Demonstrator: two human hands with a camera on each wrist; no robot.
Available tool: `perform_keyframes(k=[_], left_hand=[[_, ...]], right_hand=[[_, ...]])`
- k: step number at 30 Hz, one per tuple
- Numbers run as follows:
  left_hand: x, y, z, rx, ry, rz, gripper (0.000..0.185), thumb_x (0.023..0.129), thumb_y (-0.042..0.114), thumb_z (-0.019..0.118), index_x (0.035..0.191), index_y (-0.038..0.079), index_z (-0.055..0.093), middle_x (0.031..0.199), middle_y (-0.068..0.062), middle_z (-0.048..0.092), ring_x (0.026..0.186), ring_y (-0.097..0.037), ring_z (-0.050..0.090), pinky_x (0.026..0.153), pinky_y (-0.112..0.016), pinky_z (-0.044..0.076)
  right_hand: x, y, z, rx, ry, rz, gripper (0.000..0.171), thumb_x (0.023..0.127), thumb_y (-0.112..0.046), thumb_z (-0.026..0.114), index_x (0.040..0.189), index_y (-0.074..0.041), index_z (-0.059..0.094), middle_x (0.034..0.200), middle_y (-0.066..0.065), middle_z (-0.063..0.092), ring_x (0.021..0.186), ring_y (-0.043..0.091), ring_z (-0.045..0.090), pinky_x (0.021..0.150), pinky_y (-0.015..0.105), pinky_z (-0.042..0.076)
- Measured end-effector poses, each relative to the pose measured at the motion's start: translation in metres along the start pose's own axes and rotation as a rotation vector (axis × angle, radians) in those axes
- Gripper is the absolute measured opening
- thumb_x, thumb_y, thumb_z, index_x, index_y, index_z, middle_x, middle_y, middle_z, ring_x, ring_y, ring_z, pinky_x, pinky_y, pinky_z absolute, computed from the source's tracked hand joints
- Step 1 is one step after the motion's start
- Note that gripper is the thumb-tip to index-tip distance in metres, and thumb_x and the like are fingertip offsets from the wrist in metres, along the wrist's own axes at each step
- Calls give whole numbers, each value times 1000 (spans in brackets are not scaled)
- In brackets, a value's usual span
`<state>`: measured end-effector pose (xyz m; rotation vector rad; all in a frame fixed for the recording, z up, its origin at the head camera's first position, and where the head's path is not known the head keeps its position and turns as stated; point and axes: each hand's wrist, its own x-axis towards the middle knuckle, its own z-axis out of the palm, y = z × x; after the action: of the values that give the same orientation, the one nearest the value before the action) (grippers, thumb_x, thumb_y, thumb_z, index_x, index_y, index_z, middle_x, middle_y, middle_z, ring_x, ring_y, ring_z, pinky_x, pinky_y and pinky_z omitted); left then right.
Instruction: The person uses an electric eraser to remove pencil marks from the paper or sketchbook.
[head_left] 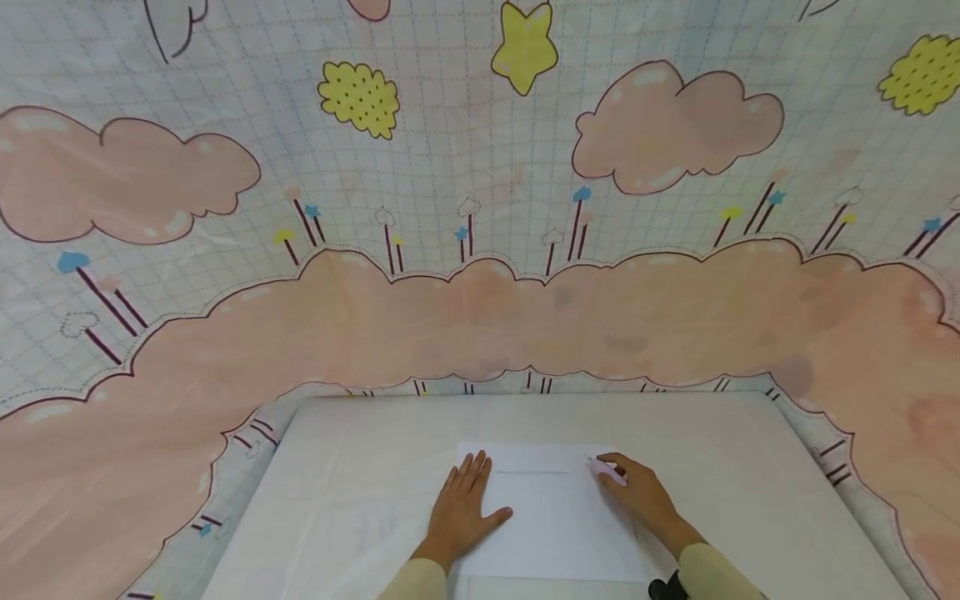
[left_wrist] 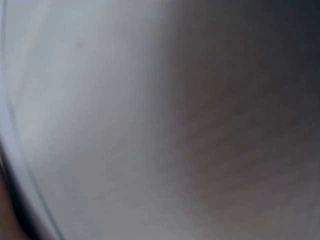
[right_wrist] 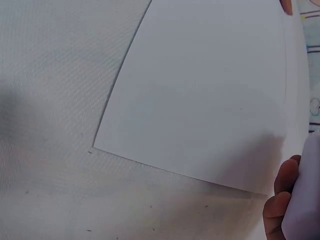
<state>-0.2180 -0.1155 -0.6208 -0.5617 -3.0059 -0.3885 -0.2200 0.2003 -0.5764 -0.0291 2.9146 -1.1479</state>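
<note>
A white sheet of paper [head_left: 555, 525] lies on the white table, with a thin grey line [head_left: 534, 472] across its upper part. My left hand [head_left: 461, 504] rests flat on the paper's left edge, fingers straight and thumb spread to the side. At the upper right corner of the sheet, my right hand [head_left: 633, 492] grips a small lilac handheld tool [head_left: 606, 472], its narrow end pointing left over the paper. In the right wrist view the rounded body of the lilac tool [right_wrist: 305, 195] shows beside curled fingers [right_wrist: 286, 176]. The left wrist view is a dark blur.
The white tabletop [head_left: 360, 467] extends around the paper. A patterned cloth [head_left: 465, 325] with clouds and stars hangs behind and spreads past the table's sides. Black round parts [head_left: 666, 588] sit at my right wrist. Small dark specks [right_wrist: 151, 206] dot the surface near the paper.
</note>
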Motion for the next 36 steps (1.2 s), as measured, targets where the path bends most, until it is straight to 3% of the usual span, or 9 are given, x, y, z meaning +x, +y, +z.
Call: perform_keyframes(k=[16,28,36], left_hand=[[-3,-5,6,-55,-5,-3,95,88,75,44,155,9,30,163,-5,24,151,-28,20,121,-50,20],[0,-7,17,36,2,-6,96,88,81,32,157,14,26,165,1,19,152,-23,16,122,-45,18],[-1,-3,8,19,41,10,94,89,77,39,155,12,31,163,-2,25,151,-26,21,120,-48,21]], right_hand=[[-2,8,13,6,-50,-58,29,88,-21,71,118,-20,69,96,-1,66,83,11,54,74,31,47],[-2,7,14,-6,-67,-67,25,86,-22,74,111,-23,69,92,-5,66,77,9,53,69,28,46],[-2,6,15,-47,-34,-90,25,85,-21,75,110,-23,73,101,-3,69,88,14,61,82,40,53]])
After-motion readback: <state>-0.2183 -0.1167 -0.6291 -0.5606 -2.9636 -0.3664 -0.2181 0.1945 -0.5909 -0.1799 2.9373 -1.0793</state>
